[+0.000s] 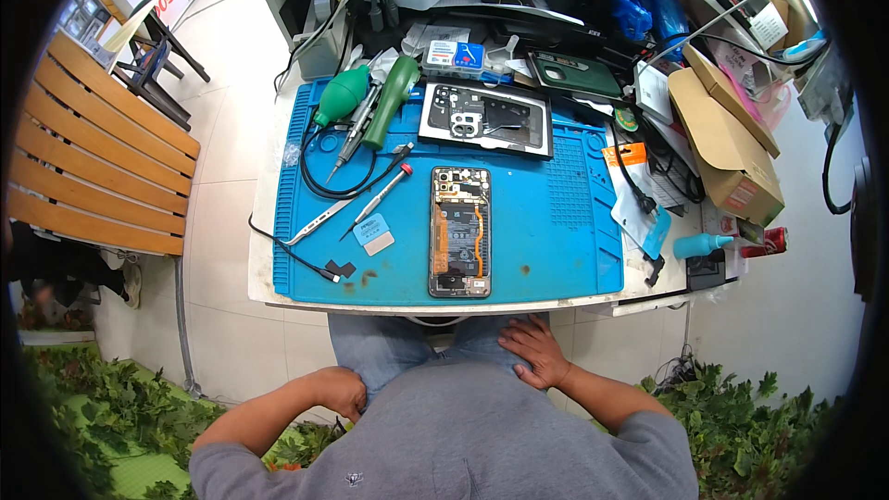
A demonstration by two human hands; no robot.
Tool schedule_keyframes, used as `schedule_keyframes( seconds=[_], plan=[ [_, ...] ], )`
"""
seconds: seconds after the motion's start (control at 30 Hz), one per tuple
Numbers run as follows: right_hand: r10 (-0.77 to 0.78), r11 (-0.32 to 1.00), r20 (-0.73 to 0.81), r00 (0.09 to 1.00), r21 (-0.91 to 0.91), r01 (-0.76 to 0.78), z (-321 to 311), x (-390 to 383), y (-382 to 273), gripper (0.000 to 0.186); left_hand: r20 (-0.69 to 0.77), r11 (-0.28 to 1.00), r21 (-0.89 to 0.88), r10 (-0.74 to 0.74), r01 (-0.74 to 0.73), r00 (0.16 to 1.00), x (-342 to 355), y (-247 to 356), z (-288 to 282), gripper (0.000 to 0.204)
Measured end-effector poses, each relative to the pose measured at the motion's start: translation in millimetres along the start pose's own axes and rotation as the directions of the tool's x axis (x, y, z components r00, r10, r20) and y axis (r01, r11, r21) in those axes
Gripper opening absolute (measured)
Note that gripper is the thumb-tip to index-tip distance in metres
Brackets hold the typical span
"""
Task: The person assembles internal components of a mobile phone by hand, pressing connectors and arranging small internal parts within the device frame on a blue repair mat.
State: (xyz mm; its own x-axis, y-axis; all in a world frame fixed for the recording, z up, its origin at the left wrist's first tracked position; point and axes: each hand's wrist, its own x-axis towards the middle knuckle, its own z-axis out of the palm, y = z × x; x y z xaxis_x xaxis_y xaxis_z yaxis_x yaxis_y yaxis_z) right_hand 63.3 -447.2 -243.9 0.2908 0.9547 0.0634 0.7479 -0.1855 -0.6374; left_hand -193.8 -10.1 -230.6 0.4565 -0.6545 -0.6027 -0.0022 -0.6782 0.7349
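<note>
An opened phone point(460, 231) lies face down on a blue work mat point(556, 250), its orange cables and board exposed. Behind it rests the removed back cover point(486, 118) with camera holes. My left hand point(338, 391) sits on my left thigh below the table edge, fingers curled and holding nothing that I can see. My right hand point(534, 349) lies flat on my right thigh, fingers spread and empty. Both hands are off the table. A screwdriver point(378, 196), tweezers point(319, 220) and a small blue pick card point(376, 238) lie left of the phone.
A green air blower point(341, 94) and green-handled tool point(391, 97) lie at the mat's back left, with a black cable point(319, 181). Cardboard boxes point(732, 143), a blue bottle point(699, 244) and clutter fill the right. A wooden bench point(93, 167) stands left.
</note>
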Motion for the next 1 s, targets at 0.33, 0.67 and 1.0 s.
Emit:
schedule_keyframes(
  seconds=[0.33,0.67,1.0],
  plan=[
    [-0.023,0.999,0.000,1.000,0.027,0.023,-5,3,3,0.060,-0.060,0.995,0.054,-0.085,0.088,0.995,-5,16,-4,0.038],
    [-0.004,1.000,-0.041,0.999,0.027,0.005,0,-2,8,0.061,-0.004,0.997,-0.032,-0.067,0.067,0.998,-1,10,-13,0.037],
    [0.001,0.999,-0.033,0.999,0.050,0.001,2,1,10,0.061,0.083,0.990,-0.025,-0.137,0.139,0.987,2,5,-10,0.031]
  ],
)
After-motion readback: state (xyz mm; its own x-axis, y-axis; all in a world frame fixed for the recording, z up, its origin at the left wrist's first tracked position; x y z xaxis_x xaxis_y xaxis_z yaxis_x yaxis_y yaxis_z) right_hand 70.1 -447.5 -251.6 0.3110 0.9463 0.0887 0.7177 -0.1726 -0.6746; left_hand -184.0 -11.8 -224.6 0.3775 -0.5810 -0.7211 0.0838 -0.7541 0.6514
